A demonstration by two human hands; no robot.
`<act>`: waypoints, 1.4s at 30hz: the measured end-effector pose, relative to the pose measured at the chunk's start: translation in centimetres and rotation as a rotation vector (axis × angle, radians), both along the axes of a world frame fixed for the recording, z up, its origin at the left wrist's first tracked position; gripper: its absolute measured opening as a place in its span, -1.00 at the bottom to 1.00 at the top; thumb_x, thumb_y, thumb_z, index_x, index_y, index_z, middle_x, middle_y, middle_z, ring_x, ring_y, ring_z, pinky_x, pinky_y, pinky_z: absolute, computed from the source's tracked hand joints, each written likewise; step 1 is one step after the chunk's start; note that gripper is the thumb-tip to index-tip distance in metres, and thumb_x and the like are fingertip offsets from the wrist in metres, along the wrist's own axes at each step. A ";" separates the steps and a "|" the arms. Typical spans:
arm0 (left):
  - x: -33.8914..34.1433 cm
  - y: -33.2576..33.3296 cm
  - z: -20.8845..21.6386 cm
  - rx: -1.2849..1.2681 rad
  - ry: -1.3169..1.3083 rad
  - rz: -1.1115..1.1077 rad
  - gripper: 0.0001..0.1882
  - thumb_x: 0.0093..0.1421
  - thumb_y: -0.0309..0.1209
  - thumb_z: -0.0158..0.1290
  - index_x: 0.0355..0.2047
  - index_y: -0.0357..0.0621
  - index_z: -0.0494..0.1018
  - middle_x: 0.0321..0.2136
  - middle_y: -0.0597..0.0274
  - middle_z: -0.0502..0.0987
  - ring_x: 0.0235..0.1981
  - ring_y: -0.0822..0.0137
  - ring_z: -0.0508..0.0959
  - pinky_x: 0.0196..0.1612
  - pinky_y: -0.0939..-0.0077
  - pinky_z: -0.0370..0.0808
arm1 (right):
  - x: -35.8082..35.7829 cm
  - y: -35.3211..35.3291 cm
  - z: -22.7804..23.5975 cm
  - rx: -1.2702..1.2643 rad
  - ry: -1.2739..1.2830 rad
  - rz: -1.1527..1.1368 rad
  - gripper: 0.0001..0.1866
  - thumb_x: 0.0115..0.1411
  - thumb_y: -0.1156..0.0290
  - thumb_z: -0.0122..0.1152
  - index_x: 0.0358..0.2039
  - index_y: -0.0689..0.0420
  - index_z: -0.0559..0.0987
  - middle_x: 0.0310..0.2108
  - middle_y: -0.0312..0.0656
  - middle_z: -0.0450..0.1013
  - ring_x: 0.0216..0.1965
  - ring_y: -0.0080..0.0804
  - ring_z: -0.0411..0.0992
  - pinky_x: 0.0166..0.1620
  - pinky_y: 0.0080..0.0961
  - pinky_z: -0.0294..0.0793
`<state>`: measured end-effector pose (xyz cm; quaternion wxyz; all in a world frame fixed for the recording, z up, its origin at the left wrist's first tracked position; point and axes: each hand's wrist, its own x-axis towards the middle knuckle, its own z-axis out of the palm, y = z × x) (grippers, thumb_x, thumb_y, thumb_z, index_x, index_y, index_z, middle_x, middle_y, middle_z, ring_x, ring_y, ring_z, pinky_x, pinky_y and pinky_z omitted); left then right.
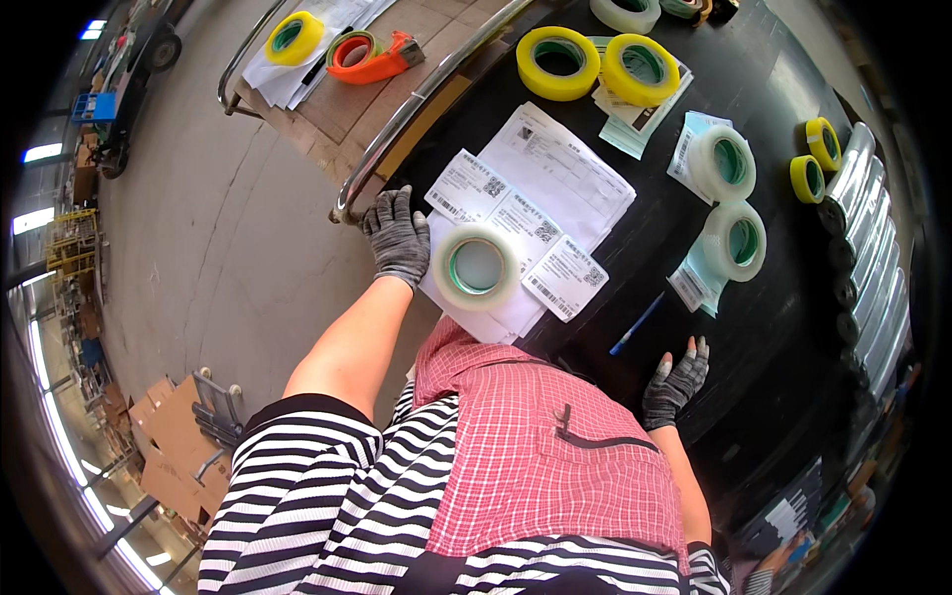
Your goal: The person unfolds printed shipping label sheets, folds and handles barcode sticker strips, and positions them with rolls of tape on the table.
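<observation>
My left hand (399,238), in a grey striped glove, lies at the left edge of the black table (615,208) with its fingers stretched out, holding nothing. Beside it a roll of clear tape (443,270) rests on a stack of white papers (565,178). A strip of printed labels (506,220) with square codes lies across the stack, partly under the tape roll. My right hand (677,385), gloved with bare fingertips, rests open on the table at the right. A blue pen (637,324) lies just beyond its fingers, apart from them.
Clear tape rolls (709,169) stand on label stacks at the right; yellow rolls (558,87) lie at the far side. Shiny wrapped rolls (863,228) line the right edge. Past the metal rail (397,114), a cart (347,109) carries papers and an orange tape dispenser (372,61).
</observation>
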<state>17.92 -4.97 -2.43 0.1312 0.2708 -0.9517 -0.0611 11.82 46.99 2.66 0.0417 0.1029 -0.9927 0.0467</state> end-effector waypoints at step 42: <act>0.9 -3.6 -4.9 -0.086 -0.099 0.002 -0.45 0.37 -0.24 -0.07 0.35 0.12 0.19 0.29 0.07 0.30 0.32 0.00 0.24 0.29 0.04 0.15 | 0.6 0.2 0.9 -0.052 -0.059 -0.115 -0.36 0.28 0.06 0.08 0.29 0.13 0.32 0.38 -0.03 0.15 0.43 -0.09 0.04 0.44 0.00 -0.11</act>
